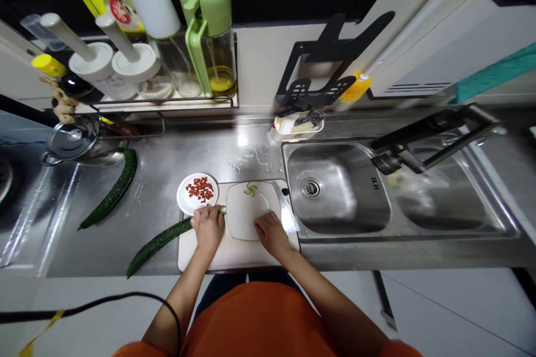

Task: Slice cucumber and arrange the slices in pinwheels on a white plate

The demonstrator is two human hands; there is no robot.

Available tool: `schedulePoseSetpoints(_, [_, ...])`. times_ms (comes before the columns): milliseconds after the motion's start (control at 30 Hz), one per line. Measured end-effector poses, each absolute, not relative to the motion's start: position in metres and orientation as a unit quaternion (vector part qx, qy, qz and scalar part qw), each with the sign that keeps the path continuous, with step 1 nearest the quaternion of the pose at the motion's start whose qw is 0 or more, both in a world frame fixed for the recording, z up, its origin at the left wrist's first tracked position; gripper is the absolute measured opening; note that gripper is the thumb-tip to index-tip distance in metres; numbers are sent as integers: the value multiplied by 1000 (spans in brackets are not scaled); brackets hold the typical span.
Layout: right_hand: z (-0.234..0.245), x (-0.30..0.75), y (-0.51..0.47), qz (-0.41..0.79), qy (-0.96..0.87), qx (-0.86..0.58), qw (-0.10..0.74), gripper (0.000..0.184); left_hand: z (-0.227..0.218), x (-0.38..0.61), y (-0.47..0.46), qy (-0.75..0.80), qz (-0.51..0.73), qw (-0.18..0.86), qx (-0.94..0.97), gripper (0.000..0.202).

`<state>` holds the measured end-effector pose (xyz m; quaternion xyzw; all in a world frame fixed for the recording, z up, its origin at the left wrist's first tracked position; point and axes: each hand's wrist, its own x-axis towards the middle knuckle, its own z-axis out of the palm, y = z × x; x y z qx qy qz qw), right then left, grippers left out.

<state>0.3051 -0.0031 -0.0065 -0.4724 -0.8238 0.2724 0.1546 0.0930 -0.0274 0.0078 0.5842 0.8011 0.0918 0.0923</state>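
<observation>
My left hand (208,227) is wrapped around a long dark green cucumber (159,241) near its cut end. That end pokes out past my fingers, and the rest slants down-left beyond the board onto the counter. On the cutting board (243,256) lies a white square plate (240,220) with a few cucumber slices (250,189) near its far edge. My right hand (271,231) is at the plate's right side, fingers curled together; what they hold, if anything, is hidden. Just beyond that hand, a knife (288,215) rests along the board's right side.
A round white plate (181,201) of diced red pieces overlaps the board's far-left corner. Another cucumber (113,195) lies left, near a lidded pot (73,139). A sink (343,189) with a faucet (431,142) is right. An oil bottle (209,22) stands on the rack behind.
</observation>
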Motion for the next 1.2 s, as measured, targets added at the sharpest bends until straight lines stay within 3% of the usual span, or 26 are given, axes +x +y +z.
schedulePoseSetpoints(333, [-4,302,-2,284,-819,-476,152,17,8,84,-29,813,163,137,541,12])
schedulePoseSetpoints(600, [1,290,5,351,-778,-484,194,12,22,80,-24,763,291,355,456,16])
schedulePoseSetpoints(833, [11,281,19,523,-608,-553,223,15,23,108,-11,656,353,572,344,19])
schedulePoseSetpoints(967, [12,281,24,613,-519,-550,230,18,21,116,-7,628,354,615,319,23])
schedulePoseSetpoints(1200, [13,284,25,624,-497,-556,235,16,23,123,-4,630,342,642,271,26])
